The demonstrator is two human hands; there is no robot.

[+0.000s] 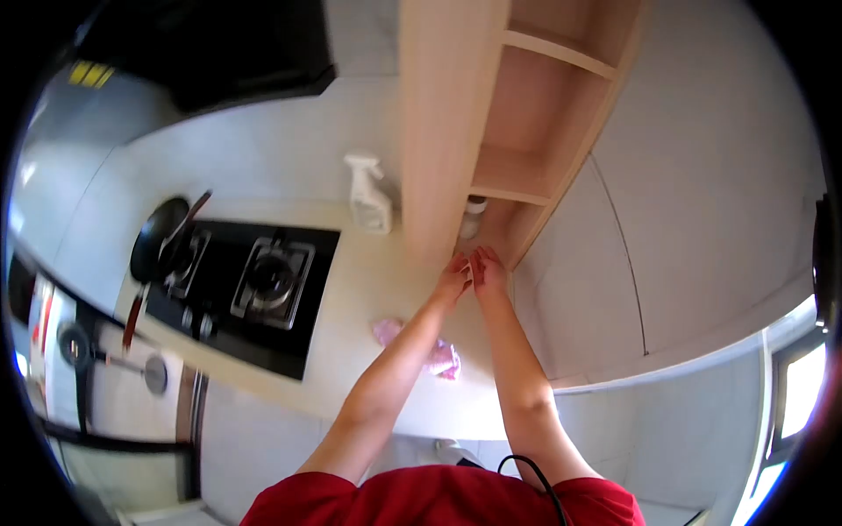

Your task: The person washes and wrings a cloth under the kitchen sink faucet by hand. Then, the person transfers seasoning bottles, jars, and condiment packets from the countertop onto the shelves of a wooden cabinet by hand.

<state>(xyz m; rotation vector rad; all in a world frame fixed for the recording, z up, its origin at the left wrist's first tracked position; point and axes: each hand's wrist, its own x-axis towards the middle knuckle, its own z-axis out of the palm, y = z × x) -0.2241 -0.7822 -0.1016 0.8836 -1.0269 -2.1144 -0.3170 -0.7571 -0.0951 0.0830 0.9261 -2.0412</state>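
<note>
Both arms reach forward to the foot of a wooden shelf unit (438,131). My left hand (454,275) and my right hand (488,266) are close together at the lowest compartment, fingers bent. Whether something small is between them is too small to tell. Just beyond the fingertips a white jar with a dark lid (473,219) stands inside that compartment. A pink cloth (443,360) lies on the pale counter (351,342), partly hidden under my left forearm.
A white spray bottle (369,197) stands by the wall, left of the shelf unit. Further left is a black gas stove (228,289) with a dark pan (158,238) at its far corner. A range hood (219,53) hangs above. A tiled wall (684,202) rises on the right.
</note>
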